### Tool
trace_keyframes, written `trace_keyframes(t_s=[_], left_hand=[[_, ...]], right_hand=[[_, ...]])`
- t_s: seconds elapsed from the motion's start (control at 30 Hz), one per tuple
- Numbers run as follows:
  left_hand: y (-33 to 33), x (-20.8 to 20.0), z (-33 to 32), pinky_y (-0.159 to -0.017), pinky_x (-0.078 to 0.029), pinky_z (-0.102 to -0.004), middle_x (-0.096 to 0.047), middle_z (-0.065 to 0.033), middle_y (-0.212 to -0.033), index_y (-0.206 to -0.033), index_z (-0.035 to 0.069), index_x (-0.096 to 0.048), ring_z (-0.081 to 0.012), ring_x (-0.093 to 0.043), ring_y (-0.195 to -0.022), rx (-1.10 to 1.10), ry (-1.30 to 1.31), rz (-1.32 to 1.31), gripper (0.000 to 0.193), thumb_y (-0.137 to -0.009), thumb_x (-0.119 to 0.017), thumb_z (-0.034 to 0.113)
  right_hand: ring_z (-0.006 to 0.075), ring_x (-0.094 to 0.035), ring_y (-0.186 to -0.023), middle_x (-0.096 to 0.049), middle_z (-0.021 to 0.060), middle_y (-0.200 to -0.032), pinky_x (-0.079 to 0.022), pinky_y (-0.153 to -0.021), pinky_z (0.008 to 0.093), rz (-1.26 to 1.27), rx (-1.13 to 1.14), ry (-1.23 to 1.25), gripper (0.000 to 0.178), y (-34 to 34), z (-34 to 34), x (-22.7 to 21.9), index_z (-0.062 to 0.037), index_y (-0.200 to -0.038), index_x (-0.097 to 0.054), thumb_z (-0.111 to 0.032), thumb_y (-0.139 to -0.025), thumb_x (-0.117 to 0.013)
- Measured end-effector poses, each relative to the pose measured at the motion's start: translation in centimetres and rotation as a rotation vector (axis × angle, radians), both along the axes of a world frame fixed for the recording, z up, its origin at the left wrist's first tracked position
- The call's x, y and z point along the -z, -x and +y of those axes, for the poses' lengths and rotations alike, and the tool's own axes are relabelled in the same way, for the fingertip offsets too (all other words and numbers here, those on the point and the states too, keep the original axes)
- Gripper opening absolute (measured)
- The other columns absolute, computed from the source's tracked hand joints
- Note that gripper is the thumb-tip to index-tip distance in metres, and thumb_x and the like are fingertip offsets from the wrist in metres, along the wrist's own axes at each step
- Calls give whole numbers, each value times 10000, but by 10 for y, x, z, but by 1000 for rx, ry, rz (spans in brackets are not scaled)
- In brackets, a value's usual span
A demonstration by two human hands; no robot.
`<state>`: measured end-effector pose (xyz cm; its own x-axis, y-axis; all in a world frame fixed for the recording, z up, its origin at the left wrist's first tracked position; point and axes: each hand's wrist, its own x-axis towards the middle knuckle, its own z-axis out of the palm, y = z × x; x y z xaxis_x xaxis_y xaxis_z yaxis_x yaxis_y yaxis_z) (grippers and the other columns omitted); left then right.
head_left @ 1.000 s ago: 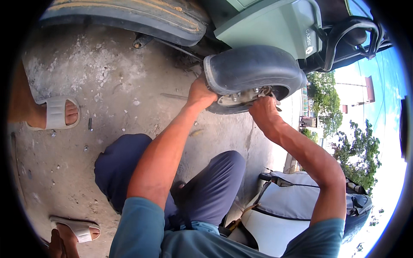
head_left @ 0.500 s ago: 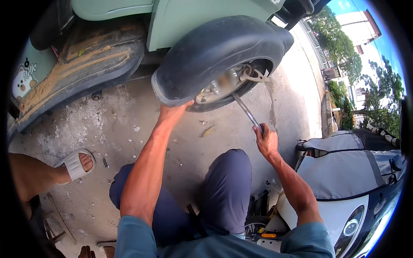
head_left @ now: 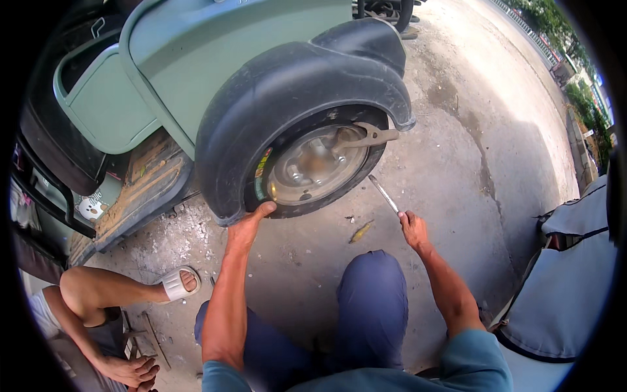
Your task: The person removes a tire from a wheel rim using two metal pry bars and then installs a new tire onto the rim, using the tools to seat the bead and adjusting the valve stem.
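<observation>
A black tire (head_left: pixel 311 207) on a silver wheel rim (head_left: pixel 326 186) sits under the dark fender (head_left: pixel 261 98) of a light-green vehicle. My left hand (head_left: pixel 247 225) grips the tire at its lower left, thumb laid on the sidewall and the other fingers hidden behind. In my right hand (head_left: pixel 413 230) is a slim metal tire lever (head_left: pixel 384 193), closed around its near end. The lever's far tip is beside the tire's lower right, apart from it. A flat, forked metal tool (head_left: pixel 375 135) is lodged at the rim's upper right edge and sticks outward.
A muddy footboard (head_left: pixel 140 186) juts out at the left. Below it, another person sits with a sandaled foot (head_left: pixel 179 283) and a hand (head_left: pixel 134 371) near my left side. A vehicle under a grey cover (head_left: pixel 555 294) stands at my right. A yellowish leaf (head_left: pixel 360 231) lies on the concrete.
The lever's tip has come away from the wheel, and my right hand has drawn it outward. My left hand stays at the tire's lower left. The view has shifted, showing more of the green vehicle.
</observation>
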<state>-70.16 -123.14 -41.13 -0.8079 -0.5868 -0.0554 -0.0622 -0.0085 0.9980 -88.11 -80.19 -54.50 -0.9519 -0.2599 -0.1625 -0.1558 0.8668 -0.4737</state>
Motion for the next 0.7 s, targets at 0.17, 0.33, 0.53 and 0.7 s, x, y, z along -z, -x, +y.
trace_keyframes(t_s=[0.17,0.33,0.53,0.7], left_hand=[[2,45,-4,-1115,-346,-356,-561,-96,-1337,-1397,1,-483,-227,-498,-1254,-21,97,71,739,-804,-817,290],[7,63,18,-1102,-366,-353,-566,-75,-1333,-1400,20,-479,-223,-513,-1236,16,-66,23,696,-806,-815,160],[8,42,10,-1125,-340,-345,-518,-79,-1410,-1458,19,-410,-207,-470,-1297,138,-50,-123,820,-797,-834,256],[5,31,4,-1139,-324,-347,-494,-92,-1443,-1473,23,-396,-206,-440,-1334,194,-99,-180,868,-785,-849,297]], right_hand=[[300,-705,-815,-725,192,-876,-540,-764,396,-122,21,469,472,-10,-63,-74,40,-1050,-667,-420,-954,-633],[262,-695,-705,-716,188,-803,-536,-666,384,20,-152,792,509,-24,-179,-212,49,-1002,-665,-455,-929,-661],[236,-659,-605,-686,149,-706,-509,-581,374,396,-89,610,469,-14,-241,-248,43,-935,-644,-422,-980,-596],[84,-535,-497,-628,57,-621,-415,-480,252,6,-12,1023,429,-7,-247,-239,-37,-884,-657,-417,-1032,-523]])
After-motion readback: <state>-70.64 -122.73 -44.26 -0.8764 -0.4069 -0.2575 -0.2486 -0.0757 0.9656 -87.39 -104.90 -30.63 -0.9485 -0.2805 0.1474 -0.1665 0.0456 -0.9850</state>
